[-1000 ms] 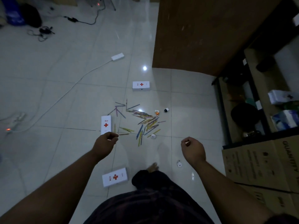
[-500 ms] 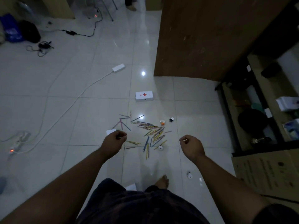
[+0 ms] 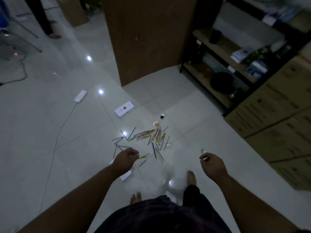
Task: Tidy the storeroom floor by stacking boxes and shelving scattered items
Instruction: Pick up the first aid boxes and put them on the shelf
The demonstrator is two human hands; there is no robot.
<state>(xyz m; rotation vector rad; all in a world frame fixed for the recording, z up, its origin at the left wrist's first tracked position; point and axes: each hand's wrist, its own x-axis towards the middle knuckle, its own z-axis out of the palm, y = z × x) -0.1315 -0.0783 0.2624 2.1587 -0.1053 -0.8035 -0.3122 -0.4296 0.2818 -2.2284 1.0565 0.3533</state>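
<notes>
Sticks (image 3: 148,134), many; red-cross box (image 3: 124,109), one.

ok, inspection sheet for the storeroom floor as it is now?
Surface: glossy white tiled floor, dim, glare spots.
Job's things: coloured sticks scattered in a heap; red-cross box lying beyond them; second white box partly hidden behind the left hand; cardboard boxes stacked at right.
Clutter: small white item and orange item beside the sticks, too small to identify.
Grippers: left hand and right hand hover, fingers curled; whether either pinches anything, cannot tell.
Cables: white power strip, cord trailing across the floor; dark cable far left.
Surroundings: brown cabinet, open shelf unit holding goods, another person's legs top left.
</notes>
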